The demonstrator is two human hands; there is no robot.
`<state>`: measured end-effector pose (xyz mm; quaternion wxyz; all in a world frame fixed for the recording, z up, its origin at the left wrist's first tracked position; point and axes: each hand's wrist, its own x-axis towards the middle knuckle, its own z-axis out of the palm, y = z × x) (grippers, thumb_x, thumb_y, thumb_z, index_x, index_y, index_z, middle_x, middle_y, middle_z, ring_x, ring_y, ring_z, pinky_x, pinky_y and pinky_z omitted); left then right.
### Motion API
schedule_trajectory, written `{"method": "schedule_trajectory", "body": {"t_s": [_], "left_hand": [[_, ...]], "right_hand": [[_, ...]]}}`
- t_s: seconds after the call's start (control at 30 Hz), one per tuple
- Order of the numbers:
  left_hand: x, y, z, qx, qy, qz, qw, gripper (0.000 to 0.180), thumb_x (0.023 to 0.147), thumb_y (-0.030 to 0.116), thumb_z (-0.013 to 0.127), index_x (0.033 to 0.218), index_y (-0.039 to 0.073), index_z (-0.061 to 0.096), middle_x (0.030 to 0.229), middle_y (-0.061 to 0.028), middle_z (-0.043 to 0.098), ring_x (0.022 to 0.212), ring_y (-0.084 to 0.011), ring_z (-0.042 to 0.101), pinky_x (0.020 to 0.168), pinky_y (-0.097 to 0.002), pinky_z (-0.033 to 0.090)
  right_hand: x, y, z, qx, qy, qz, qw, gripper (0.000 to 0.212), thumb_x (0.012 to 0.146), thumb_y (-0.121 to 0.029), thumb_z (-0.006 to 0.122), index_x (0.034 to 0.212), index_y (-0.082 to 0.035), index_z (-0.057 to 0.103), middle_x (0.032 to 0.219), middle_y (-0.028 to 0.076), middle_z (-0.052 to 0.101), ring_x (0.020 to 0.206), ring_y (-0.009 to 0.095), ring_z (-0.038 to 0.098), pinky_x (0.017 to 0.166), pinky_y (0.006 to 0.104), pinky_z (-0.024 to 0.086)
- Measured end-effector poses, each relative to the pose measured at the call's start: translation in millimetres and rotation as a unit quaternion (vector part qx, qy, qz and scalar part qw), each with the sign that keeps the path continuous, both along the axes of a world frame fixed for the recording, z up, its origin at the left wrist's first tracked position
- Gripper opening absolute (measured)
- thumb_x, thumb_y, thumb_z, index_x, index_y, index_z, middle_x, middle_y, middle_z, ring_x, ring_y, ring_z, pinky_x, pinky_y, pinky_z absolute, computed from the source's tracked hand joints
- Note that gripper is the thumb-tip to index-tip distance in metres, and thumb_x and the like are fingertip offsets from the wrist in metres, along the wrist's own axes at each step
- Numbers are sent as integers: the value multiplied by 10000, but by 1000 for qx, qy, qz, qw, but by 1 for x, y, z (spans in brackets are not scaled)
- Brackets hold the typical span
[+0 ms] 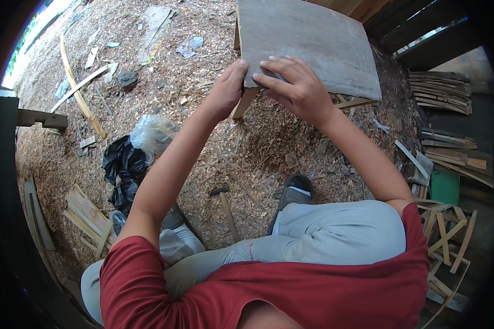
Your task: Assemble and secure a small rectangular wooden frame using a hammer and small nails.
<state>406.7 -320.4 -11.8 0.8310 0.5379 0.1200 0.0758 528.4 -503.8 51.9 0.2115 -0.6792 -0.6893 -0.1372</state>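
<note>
A low wooden table (313,38) with a worn grey top stands ahead of me, one pale leg (242,105) showing under its near left corner. My left hand (229,88) is closed on that corner, pressed along the left edge with its fingers together. Close beside it, my right hand (297,88) bends over the near edge, its fingers curled on the top. Something small and dark (267,72) shows between those fingers; its kind is hidden. Below, a hammer (225,211) with a wooden handle lies on the ground between my feet, untouched.
Wood shavings (203,159) cover the ground. Black plastic bags (123,164) and a clear plastic bag (153,134) lie left of my left arm. Wood offcuts (88,214) lie at lower left. Stacked slats (439,90), a green container (444,187) and wooden frames (450,236) stand at right.
</note>
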Motion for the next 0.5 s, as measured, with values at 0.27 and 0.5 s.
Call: {"method": "schedule_trajectory", "body": {"t_s": [0.27, 0.5], "left_hand": [[-4, -4, 10, 17, 10, 10, 1000, 428, 1164, 371, 346, 1289, 20, 556, 1136, -97, 641, 1020, -164, 656, 896, -340, 552], [0, -10, 13, -4, -4, 15, 1000, 432, 1164, 384, 357, 1286, 24, 562, 1119, -78, 648, 1000, -145, 647, 880, -325, 540]], "right_hand": [[0, 1, -1, 12, -13, 1, 1000, 452, 872, -208, 789, 1318, -233, 726, 1325, 27, 694, 1293, 274, 615, 1089, 483, 475], [-1, 2, 1, 21, 5, -1, 1000, 386, 878, -223, 793, 1260, -196, 746, 1290, 38, 699, 1263, 267, 626, 1083, 466, 479]]}}
